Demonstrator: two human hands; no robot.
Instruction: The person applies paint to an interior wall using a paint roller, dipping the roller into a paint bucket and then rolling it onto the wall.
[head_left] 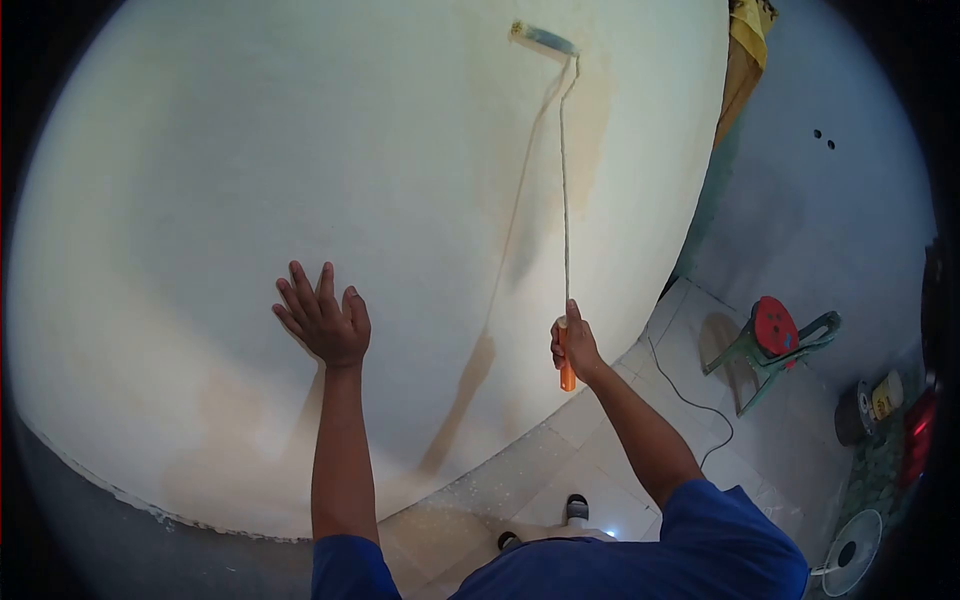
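Observation:
My right hand is wrapped round the orange handle of a paint roller. Its long thin metal rod runs up to the roller head, which lies against or very close to the pale wall near the top of the view. Around the head and rod the wall shows a yellowish patch. My left hand is at the wall to the left, fingers spread and palm toward the surface, holding nothing. Shadows of the roller and my right arm fall on the wall.
A green chair with a red round thing on its seat stands on the tiled floor at right. A dark cable trails across the tiles. Buckets and a fan are farther right. Yellow cloth hangs at the wall's edge.

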